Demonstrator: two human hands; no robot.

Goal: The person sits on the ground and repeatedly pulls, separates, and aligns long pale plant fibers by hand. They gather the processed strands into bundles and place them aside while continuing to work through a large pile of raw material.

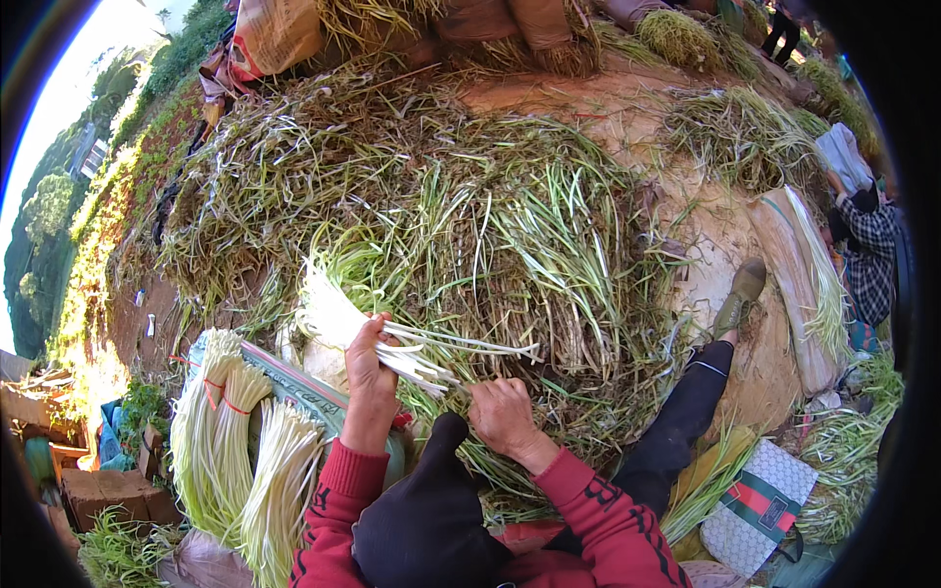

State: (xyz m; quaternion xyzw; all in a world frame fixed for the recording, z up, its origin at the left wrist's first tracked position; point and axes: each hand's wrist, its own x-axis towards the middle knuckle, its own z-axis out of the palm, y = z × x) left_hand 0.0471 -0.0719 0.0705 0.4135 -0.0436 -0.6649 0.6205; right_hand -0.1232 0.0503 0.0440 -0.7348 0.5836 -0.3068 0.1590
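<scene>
My left hand [372, 361] is closed around a bunch of pale leafy stalks [327, 298], white ends pointing right and several reaching past the rest. Close to those ends, my right hand [501, 413] has its fingers curled; whether it pinches a stalk or a small tool cannot be made out. In front of me lies a large heap of green and dried stalks [559, 242]. Left of my left arm, tied bundles of pale stalks [220, 426] rest on a printed plastic sack [301, 393], two of them bound with red ties.
A patterned bag [757, 507] stands at lower right, near my outstretched leg [680, 419]. Beyond it lies a long wrapped bundle [798, 287]. A person in a checked sleeve [871, 220] is at the right edge. Bricks [110, 496] lie at lower left; filled sacks [279, 37] stand behind the heap.
</scene>
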